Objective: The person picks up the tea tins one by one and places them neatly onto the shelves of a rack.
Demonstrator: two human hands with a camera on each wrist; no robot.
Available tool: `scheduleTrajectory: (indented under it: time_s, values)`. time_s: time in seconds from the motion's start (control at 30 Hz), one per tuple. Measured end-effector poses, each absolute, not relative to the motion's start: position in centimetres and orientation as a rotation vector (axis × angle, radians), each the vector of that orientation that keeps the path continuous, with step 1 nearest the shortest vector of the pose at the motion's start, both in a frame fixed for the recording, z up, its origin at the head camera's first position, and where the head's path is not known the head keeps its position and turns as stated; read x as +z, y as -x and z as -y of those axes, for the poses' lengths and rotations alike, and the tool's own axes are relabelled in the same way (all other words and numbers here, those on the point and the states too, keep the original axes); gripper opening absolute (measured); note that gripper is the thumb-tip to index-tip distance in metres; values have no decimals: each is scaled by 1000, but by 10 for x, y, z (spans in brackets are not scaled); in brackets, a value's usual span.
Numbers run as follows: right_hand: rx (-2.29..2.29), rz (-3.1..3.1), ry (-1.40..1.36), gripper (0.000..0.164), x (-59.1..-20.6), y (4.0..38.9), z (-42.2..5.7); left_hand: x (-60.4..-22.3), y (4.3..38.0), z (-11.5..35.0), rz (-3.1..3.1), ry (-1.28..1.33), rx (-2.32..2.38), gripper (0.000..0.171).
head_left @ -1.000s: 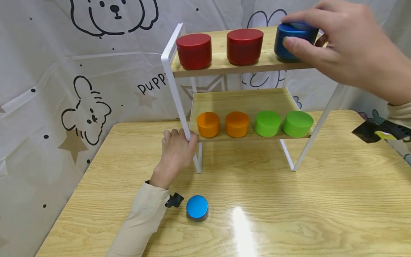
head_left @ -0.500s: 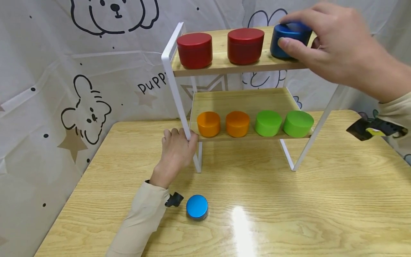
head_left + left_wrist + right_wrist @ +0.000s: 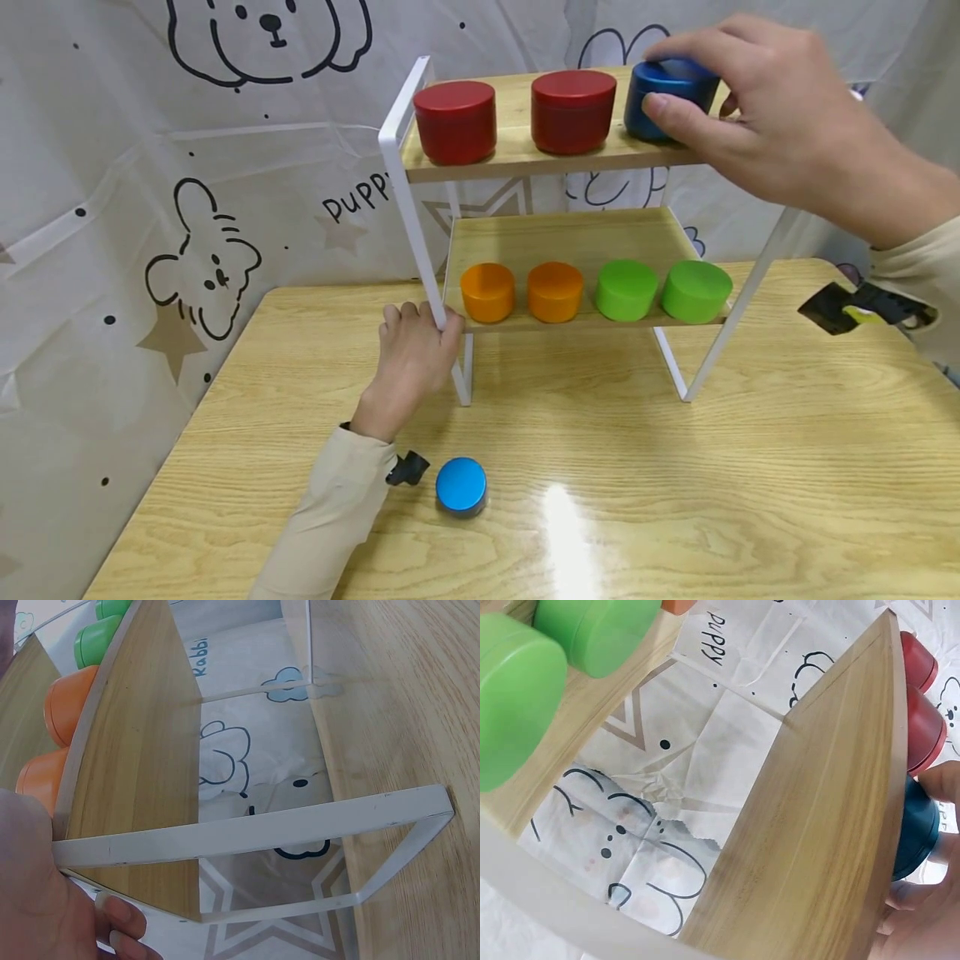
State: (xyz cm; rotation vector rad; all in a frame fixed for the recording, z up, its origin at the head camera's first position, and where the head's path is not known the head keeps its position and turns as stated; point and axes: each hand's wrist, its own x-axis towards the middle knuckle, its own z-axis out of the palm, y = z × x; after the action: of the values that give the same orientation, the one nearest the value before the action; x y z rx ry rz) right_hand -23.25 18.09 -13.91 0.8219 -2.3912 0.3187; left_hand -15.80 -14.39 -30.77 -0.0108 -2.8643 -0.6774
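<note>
My right hand [image 3: 798, 125] pinches a dark blue round tin [image 3: 677, 82] by thumb and fingers on the top shelf [image 3: 517, 162]. To its left on that shelf are two red tins [image 3: 573, 112], with a gap before the nearer one. In the right wrist view, the blue tin [image 3: 916, 836] stands at the shelf's front edge. My left hand [image 3: 416, 354] grips the white post [image 3: 411, 217] of the two-tier rack near the lower shelf; the left wrist view has thumb and fingers around the frame [image 3: 247, 832]. Another blue tin [image 3: 461, 485] rests on the table below.
On the lower shelf [image 3: 570, 233] sit two orange tins [image 3: 555, 293] and two green tins [image 3: 626, 292] in a row along the front edge. The rack stands on a wooden table [image 3: 637, 500], before a printed cloth backdrop [image 3: 300, 167].
My right hand has moved the blue tin leftward along the top shelf, closer to the red tins. The left hand has kept its grip on the post.
</note>
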Motion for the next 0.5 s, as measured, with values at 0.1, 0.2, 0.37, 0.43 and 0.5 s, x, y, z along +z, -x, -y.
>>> scheduleTrajectory:
  time_s: [0.1, 0.2, 0.37, 0.43, 0.5]
  values:
    - [303, 2375, -811, 53, -144, 242, -187, -308, 158, 144, 2861, 12, -678, 45]
    - [330, 2382, -803, 51, -144, 240, -186, -308, 158, 144, 2862, 10, -678, 45]
    - [346, 2398, -791, 51, -142, 231, -181, -308, 159, 144, 2873, 7, -667, 45]
    - [349, 2397, -788, 51, -143, 232, -183, -308, 159, 144, 2876, 8, -661, 46]
    - [346, 2393, -784, 52, -145, 234, -186, -308, 159, 144, 2874, 10, -656, 46]
